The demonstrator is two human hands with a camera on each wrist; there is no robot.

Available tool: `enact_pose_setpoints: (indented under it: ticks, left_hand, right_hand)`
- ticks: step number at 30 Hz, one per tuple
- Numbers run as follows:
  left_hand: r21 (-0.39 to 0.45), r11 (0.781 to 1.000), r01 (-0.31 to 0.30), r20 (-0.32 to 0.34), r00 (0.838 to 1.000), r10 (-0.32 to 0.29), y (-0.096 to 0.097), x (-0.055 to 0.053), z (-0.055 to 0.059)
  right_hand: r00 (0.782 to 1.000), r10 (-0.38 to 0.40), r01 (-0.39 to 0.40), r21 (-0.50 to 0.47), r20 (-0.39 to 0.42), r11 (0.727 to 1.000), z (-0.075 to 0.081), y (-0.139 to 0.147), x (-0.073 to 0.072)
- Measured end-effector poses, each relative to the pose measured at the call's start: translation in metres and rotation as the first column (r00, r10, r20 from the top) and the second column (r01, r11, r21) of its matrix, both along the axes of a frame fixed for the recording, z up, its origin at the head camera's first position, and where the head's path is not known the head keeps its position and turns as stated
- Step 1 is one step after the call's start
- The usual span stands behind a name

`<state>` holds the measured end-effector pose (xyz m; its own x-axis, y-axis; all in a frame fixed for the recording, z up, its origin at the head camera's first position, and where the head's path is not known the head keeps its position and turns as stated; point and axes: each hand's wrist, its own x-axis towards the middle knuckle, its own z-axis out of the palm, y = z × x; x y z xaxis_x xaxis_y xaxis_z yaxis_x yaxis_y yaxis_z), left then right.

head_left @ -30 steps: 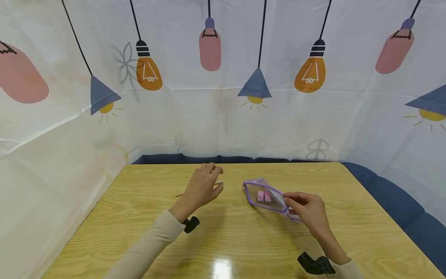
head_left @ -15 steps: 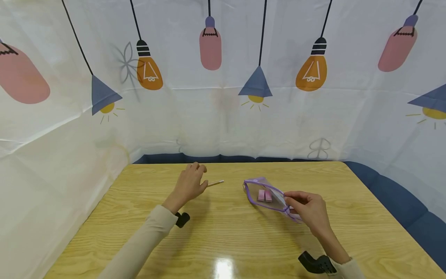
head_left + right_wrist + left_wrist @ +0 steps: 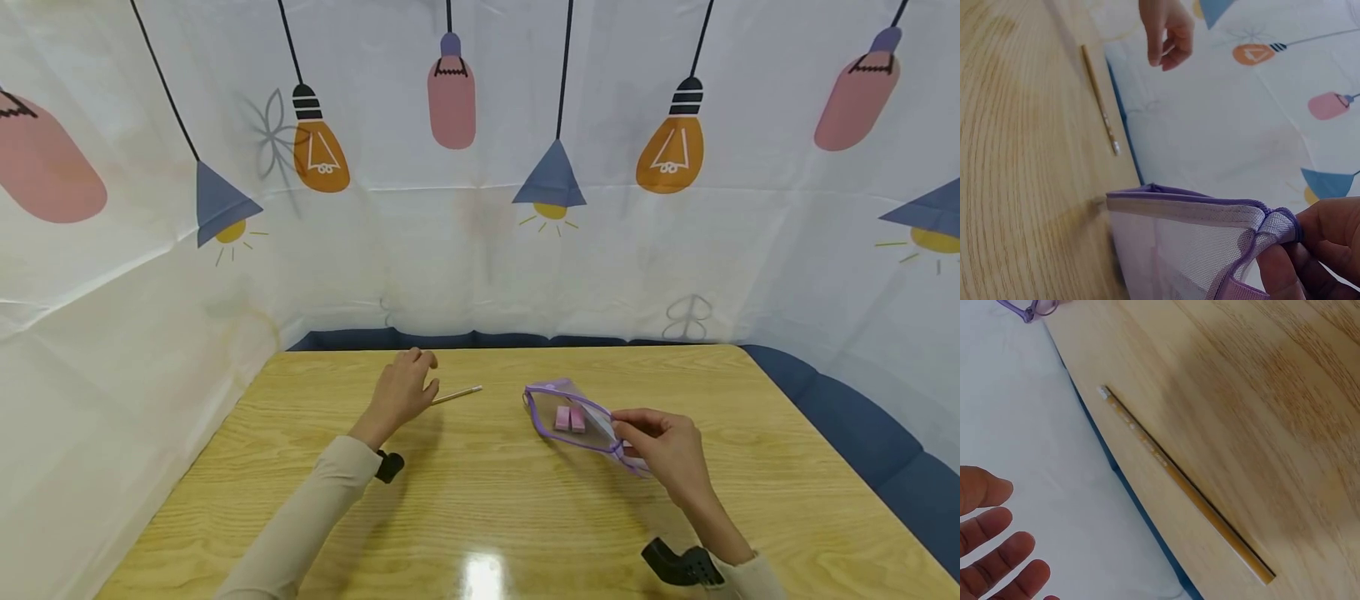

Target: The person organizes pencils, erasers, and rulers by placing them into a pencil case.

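Note:
A purple mesh zip pouch point(image 3: 581, 442) stands with its mouth spread, and two pink blocks point(image 3: 570, 419) show inside it. My right hand point(image 3: 663, 450) pinches the pouch at its near right corner, thumb and fingers on the purple trim, as the right wrist view shows close up. A gold pencil point(image 3: 1191, 490) with a white end lies flat on the table. Over the pencil's left part in the head view is my left hand point(image 3: 401, 385), its fingers relaxed and holding nothing. The left wrist view shows those fingers apart from the pencil.
The wooden table point(image 3: 450, 500) reaches to a white curtain point(image 3: 420, 258) printed with lamps and bulbs. Dark blue padding point(image 3: 847, 425) runs along the table's right and far edges. Black camera mounts point(image 3: 678, 567) sit on both wrists.
My left hand has moved left along the pencil, uncovering more of its white-ended part. My right hand keeps its pinch on the pouch, which has stayed in place.

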<state>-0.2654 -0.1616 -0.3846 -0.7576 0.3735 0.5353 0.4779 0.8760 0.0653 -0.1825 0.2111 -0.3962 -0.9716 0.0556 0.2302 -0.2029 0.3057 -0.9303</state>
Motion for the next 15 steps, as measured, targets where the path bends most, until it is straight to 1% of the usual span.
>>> enact_pose_setpoints:
  ticks: [5, 7, 11, 15]
  left_hand:
    - [-0.008, 0.999, -0.047, 0.061, 0.997, 0.047, -0.001, -0.001, -0.004]
    - [-0.011, 0.997, -0.072, 0.104, 0.992, 0.073, -0.001, -0.002, -0.006]
    - [-0.037, 0.991, -0.128, 0.181, 0.975, 0.133, 0.0, -0.004, -0.012]
    - [-0.078, 0.982, -0.171, 0.261, 0.947, 0.186, 0.004, -0.007, -0.017]
  right_hand:
    - [1.0, 0.001, -0.001, 0.004, 0.007, 1.0, 0.001, 0.0, 0.0]
    - [1.0, 0.002, -0.002, 0.001, 0.013, 1.0, 0.001, 0.0, 0.0]
    - [1.0, 0.004, -0.004, -0.004, 0.019, 1.0, 0.001, -0.001, 0.0]
    - [1.0, 0.003, -0.003, 0.001, 0.022, 1.0, 0.002, -0.001, 0.0]
